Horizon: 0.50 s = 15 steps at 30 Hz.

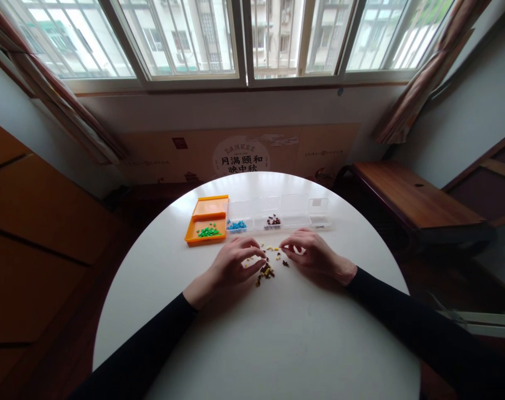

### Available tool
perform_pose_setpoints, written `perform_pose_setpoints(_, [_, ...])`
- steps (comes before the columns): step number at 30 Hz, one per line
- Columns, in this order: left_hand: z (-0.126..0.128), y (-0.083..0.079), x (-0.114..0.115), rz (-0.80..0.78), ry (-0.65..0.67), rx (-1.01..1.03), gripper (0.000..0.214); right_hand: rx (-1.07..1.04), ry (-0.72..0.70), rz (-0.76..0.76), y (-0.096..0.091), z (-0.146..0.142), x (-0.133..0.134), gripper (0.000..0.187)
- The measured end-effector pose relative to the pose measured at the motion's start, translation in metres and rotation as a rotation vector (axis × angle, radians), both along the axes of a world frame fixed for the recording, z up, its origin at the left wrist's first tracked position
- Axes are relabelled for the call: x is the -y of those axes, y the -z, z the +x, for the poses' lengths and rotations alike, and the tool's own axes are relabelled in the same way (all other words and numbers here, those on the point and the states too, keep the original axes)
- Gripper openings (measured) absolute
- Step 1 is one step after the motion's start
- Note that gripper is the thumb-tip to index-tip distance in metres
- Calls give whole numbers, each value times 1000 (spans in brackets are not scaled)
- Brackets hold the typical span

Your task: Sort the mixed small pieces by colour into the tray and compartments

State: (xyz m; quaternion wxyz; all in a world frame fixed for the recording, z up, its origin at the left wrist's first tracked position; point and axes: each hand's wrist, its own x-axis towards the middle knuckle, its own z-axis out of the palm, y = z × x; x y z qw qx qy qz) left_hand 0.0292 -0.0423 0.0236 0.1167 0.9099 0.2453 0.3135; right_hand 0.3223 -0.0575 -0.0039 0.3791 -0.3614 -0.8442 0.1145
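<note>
On the white table, a small pile of dark brown and yellow pieces lies between my hands, with several loose ones scattered above it. My left hand is at the pile's left edge, thumb and forefinger bent close together; anything between the tips is too small to make out. Across from it, my right hand has its thumb and forefinger pinched beside a yellow piece. Whether the fingers grip a piece is unclear. Behind the hands, a clear compartment box stands with lids up, holding blue pieces and dark brown pieces.
An open orange box with green pieces stands left of the clear box. The round table has a curved edge. A wooden bench is at the right, and a window lies beyond.
</note>
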Motion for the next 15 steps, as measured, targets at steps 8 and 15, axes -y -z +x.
perform_pose_setpoints(8, [18, 5, -9, 63, -15, 22, 6, 2, 15, 14, -1, 14, 2, 14])
perform_pose_setpoints(15, [3, 14, -2, -48, -36, 93, 6, -15, 10, -179, -8, 32, 0, 34])
